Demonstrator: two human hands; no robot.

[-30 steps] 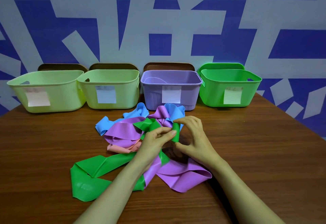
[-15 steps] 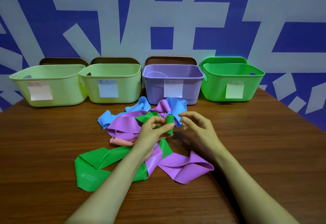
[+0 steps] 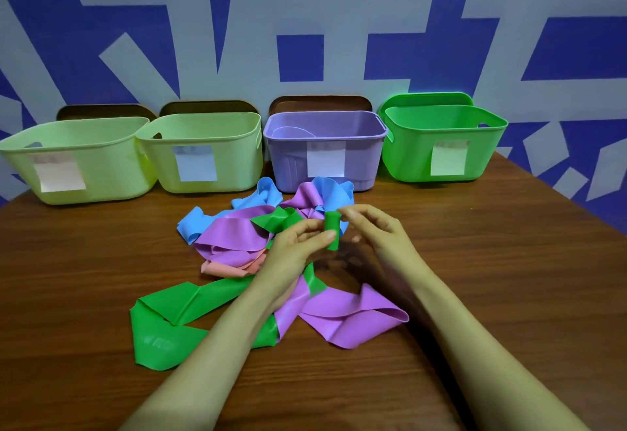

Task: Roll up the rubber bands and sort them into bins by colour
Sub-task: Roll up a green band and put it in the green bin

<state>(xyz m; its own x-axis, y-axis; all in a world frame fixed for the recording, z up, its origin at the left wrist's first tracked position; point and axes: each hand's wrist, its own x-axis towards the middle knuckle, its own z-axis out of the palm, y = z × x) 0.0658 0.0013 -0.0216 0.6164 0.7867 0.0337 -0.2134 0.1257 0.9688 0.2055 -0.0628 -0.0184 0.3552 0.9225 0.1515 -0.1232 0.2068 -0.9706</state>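
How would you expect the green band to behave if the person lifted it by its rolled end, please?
Probably floppy: the green band lies in soft folds on the table. Likely light, since the left hand holds its rolled end with thumb and fingertips alone. The rolled end may uncoil if released, as only that pinch seems to keep it wound.

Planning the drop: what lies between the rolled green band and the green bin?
In the head view, only the right hand beside the rolled green band; past it, bare table up to the green bin.
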